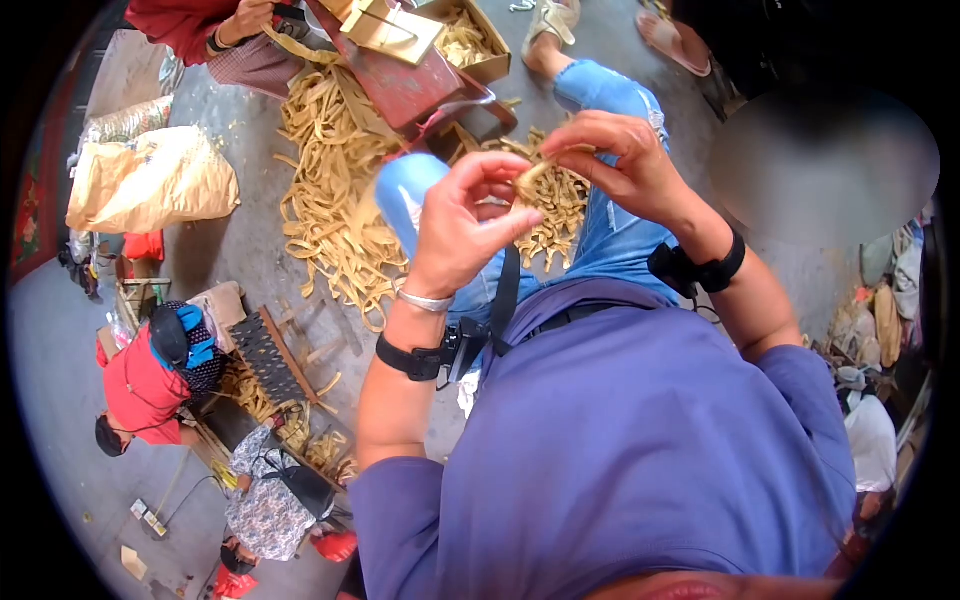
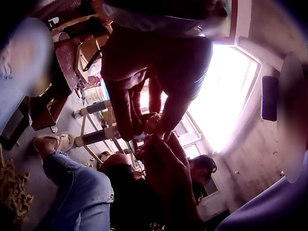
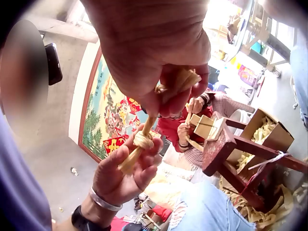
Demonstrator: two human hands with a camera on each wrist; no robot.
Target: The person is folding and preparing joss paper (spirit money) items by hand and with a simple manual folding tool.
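Observation:
A pale yellow-tan strip with a knot (image 3: 143, 140) in it spans both hands. The left hand (image 1: 465, 220), with a bracelet at its wrist, pinches the strip's lower part between thumb and fingers; in the right wrist view this left hand (image 3: 122, 171) has its fingers curled about the knot. My right hand (image 1: 625, 165) grips the strip's other end, its folded tip (image 3: 186, 79) showing between the fingers. Both hands are raised above the lap, close together. The left wrist view is dark, with the left hand (image 2: 154, 72) above and the right hand (image 2: 168, 178) below, fingertips meeting.
Between the knees lie many short knotted pieces (image 1: 555, 215). A large heap of loose strips (image 1: 335, 180) covers the floor to the left, near a red bench (image 1: 405, 85) and a box (image 1: 490, 65). Other people sit at the far side and lower left. A paper sack (image 1: 155, 180) lies left.

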